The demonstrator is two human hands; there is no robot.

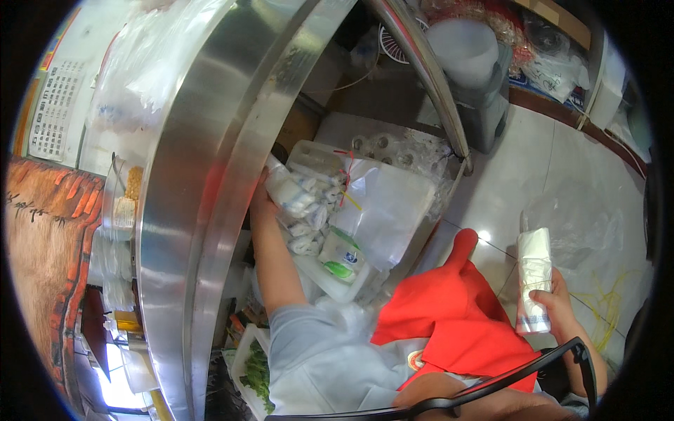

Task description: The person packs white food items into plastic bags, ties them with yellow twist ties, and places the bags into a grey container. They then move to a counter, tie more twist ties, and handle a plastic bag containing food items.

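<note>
My right hand (555,302) grips a flat folded bundle of white plastic bags (534,279), with the thumb across its face. On the other side, my left hand (262,192) reaches in beside the steel counter's edge and touches a white plastic bundle (289,193). Its fingers are mostly hidden, so its grip is unclear. More rolled white plastic bundles (310,223) lie heaped next to it in a white plastic tray (342,291). A packet with green leaf print (342,258) rests at the heap's near end. Beside the heap lies a stack of clear plastic sheets or bags (389,194).
A stainless steel counter (210,173) runs along my left. A metal leg (437,79) stands ahead. Beyond it is a grey bin (482,105) with a white tub (463,50). Clear plastic film (574,231) and yellow string (605,302) lie on the tiled floor. Leafy greens (256,373) fill a white box.
</note>
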